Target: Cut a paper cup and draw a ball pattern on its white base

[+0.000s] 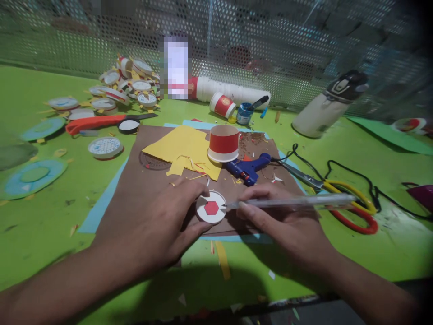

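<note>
My left hand (154, 221) grips a small white disc (211, 207) with a red hexagon on it, holding it down on a brown sheet (135, 180). In my right hand (284, 221) is a clear pen (291, 202), pinched in the fingers, with its tip on the disc's right edge. Just behind stand an upturned red and white paper cup (223, 143), yellow paper (182, 149) and a blue glue gun (248, 168).
Scissors with yellow and red handles (341, 198) lie at the right beside a black cord. Several round paper discs (128, 85) are piled at the back left, near an orange cutter (98, 123). A white bottle (324, 110), a paint pot (244, 113) and stacked cups lean by the mesh wall.
</note>
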A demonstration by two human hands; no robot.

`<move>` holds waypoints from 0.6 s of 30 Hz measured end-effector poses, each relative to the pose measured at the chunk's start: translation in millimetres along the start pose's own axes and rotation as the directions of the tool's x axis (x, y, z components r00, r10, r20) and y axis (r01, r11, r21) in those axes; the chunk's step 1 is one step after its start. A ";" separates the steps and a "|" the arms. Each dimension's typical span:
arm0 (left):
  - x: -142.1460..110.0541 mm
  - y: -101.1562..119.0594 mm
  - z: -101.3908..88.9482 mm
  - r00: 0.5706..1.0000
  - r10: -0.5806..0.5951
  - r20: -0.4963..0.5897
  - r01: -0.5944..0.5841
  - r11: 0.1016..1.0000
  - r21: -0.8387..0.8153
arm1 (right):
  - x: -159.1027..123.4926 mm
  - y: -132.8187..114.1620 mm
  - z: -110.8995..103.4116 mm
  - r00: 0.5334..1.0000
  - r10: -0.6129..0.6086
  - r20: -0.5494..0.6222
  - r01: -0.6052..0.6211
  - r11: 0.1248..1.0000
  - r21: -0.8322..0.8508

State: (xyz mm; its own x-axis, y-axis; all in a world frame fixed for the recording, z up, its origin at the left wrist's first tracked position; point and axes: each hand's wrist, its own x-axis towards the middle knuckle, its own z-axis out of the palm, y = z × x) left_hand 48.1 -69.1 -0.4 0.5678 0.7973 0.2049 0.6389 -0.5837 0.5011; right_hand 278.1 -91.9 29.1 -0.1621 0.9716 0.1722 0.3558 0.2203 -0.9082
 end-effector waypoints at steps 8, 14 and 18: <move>-0.8 -0.3 -0.7 0.999 0.011 -0.046 -0.014 0.998 -0.066 | -0.2 -0.5 1.4 1.000 -0.007 -0.023 0.002 0.983 -0.181; 1.2 0.6 -5.0 0.998 -0.060 -0.019 0.056 0.987 -0.151 | -4.6 0.9 -2.7 0.996 -0.091 -0.016 0.087 0.979 -0.185; 4.6 2.5 -5.0 0.994 -0.114 -0.007 0.110 0.976 -0.188 | -4.4 6.1 0.2 0.963 -0.265 0.050 0.267 0.913 -0.309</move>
State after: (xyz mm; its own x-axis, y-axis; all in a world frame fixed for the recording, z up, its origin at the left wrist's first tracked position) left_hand 49.7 -66.1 5.9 0.4880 0.8594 0.1523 0.5885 -0.4529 0.6698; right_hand 280.8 -94.9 22.7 -0.2962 0.8729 0.3876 0.5662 0.4873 -0.6648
